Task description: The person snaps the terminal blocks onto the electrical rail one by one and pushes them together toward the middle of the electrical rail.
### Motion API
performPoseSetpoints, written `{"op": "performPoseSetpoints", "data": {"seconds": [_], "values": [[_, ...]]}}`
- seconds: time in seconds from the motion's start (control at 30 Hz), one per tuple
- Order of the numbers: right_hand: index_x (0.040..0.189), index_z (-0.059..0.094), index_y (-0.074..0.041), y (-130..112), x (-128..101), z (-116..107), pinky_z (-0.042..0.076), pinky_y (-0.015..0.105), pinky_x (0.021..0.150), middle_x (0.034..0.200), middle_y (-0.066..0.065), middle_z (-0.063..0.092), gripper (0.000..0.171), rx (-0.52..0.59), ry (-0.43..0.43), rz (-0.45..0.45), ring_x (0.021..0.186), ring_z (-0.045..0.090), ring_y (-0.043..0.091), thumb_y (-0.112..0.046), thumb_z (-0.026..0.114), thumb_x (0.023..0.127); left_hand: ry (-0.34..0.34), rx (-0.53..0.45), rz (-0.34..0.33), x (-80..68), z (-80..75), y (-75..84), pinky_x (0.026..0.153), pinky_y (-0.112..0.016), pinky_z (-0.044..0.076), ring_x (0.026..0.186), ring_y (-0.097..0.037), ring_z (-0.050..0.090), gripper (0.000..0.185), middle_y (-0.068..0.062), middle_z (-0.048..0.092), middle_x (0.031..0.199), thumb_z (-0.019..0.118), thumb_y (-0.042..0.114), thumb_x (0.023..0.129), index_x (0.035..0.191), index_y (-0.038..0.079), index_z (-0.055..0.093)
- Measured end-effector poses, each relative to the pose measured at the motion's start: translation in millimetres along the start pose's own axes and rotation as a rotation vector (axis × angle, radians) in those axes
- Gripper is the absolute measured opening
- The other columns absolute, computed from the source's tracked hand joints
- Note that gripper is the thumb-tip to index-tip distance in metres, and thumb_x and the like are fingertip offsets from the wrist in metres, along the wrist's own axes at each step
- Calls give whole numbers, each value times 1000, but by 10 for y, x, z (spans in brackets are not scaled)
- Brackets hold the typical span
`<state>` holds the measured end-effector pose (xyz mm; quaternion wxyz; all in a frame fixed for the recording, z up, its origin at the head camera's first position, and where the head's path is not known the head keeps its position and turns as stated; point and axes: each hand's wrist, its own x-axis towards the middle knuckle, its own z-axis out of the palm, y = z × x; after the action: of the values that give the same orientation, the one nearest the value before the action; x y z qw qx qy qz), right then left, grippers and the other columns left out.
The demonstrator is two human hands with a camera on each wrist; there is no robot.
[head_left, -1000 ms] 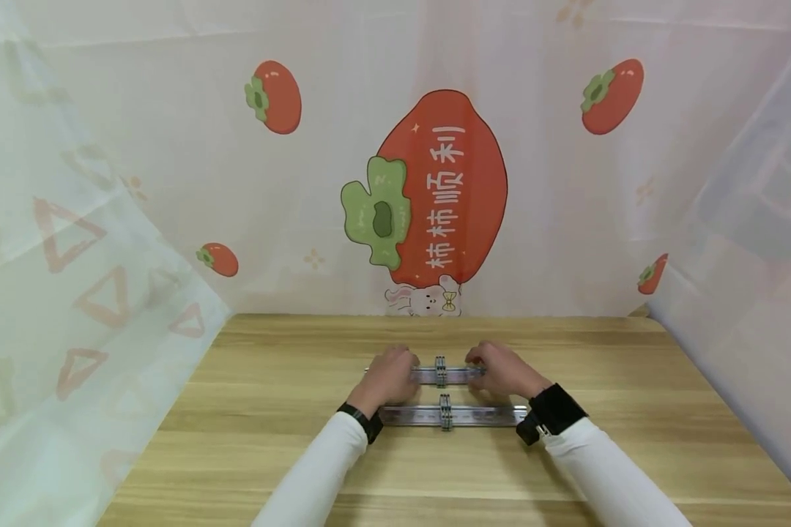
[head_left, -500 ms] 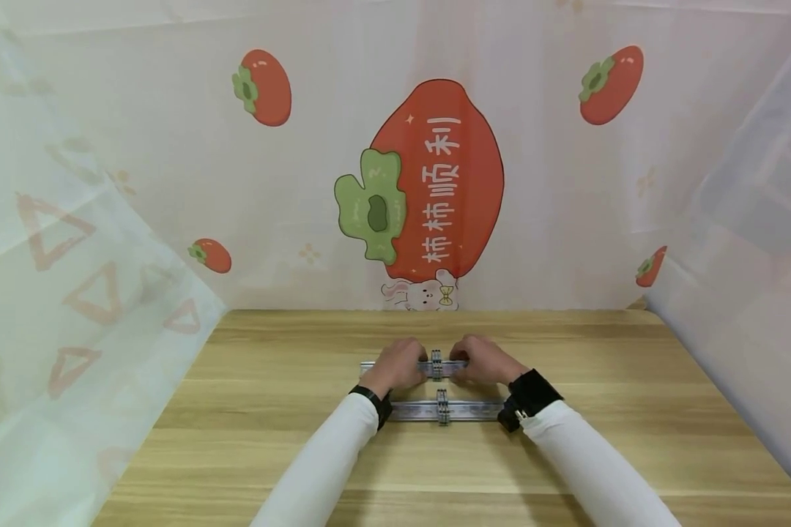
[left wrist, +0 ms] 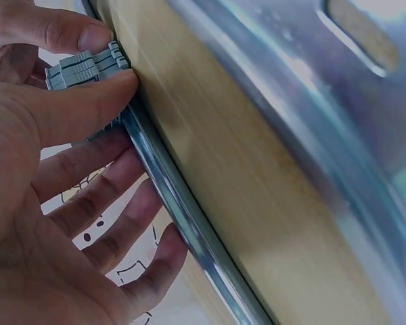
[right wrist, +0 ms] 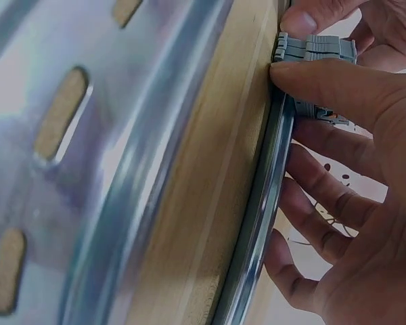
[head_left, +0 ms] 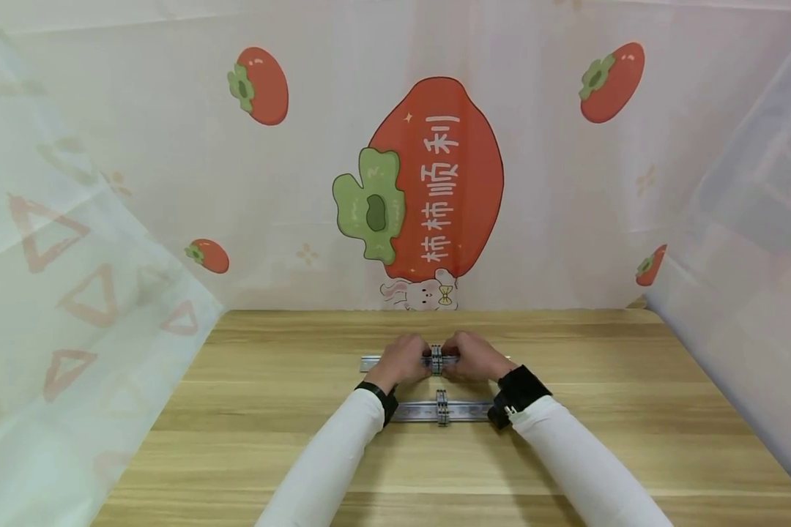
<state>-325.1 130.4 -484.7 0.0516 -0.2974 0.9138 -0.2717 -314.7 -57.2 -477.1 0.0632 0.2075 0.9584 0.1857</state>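
Observation:
A metal DIN rail [head_left: 370, 364] lies far out on the table, with grey terminal blocks [head_left: 436, 360] clustered near its middle. From the left side my left hand [head_left: 403, 360] pinches these blocks between thumb and index finger; its other fingers touch the rail's edge in the left wrist view. My right hand [head_left: 476, 359] does the same from the right, thumb at the front of the grey blocks [right wrist: 325, 47]. Both hands meet at the cluster and cover much of that rail.
Nearer to me a second DIN rail [head_left: 471, 411] lies parallel under my wrists, bearing its own terminal blocks [head_left: 442, 408]. Slots show in its metal [right wrist: 61, 115]. Behind the wooden table [head_left: 270, 454] hangs a printed curtain [head_left: 540, 219].
My right hand has slid left along the far rail to the blocks, and my left hand has come in slightly from the left. The whole view has shifted a little.

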Motion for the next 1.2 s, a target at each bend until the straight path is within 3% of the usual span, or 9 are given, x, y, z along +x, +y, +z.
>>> {"op": "performPoseSetpoints", "data": {"seconds": [0.13, 0.23, 0.37, 0.5, 0.93, 1.2], "values": [[92, 76, -6, -1, 0, -2, 50, 34, 71, 82, -2, 67, 16, 14, -2, 16, 73, 55, 14, -6, 85, 79, 7, -6, 11, 1, 7, 3, 63, -31, 40, 73, -16, 47, 12, 2, 58, 81, 84, 15, 84, 84, 10, 73], [96, 76, -5, -11, -9, -19, 51, 36, 74, 85, -1, 69, 18, 29, -10, 33, 76, 58, 15, -6, 85, 80, 7, -22, 3, -21, 2, 7, 69, -33, 46, 79, -17, 52, 13, -1, 64, 91, 83, 15, 84, 92, 7, 76], [102, 77, -4, -24, -14, -35, 53, 39, 81, 92, 1, 72, 22, 34, -10, 58, 84, 62, 18, -8, 85, 82, 6, -45, -15, -50, -15, 2, 85, -41, 51, 96, -21, 59, 29, -6, 67, 111, 82, 17, 86, 111, 4, 75], [103, 78, -4, -42, -14, -36, 53, 41, 83, 94, 2, 73, 22, 27, 4, 62, 87, 64, 19, -8, 85, 82, 5, -58, -20, -55, -23, -2, 90, -44, 51, 103, -24, 60, 34, -9, 67, 115, 82, 17, 87, 116, 3, 74], [102, 77, -3, -25, -16, -21, 53, 40, 80, 92, 1, 72, 23, 4, 17, 45, 83, 62, 16, -10, 86, 81, 3, -60, -16, -33, -11, 3, 93, -46, 50, 107, -25, 60, 31, -8, 67, 116, 80, 15, 88, 116, 3, 74], [101, 78, -4, -13, -10, 0, 53, 39, 80, 91, 0, 69, 24, -11, 25, 56, 83, 61, 17, -11, 87, 80, -11, -60, -20, -18, -2, 10, 83, -41, 51, 92, -21, 58, 24, -7, 68, 110, 80, 13, 89, 110, 3, 76]]}}
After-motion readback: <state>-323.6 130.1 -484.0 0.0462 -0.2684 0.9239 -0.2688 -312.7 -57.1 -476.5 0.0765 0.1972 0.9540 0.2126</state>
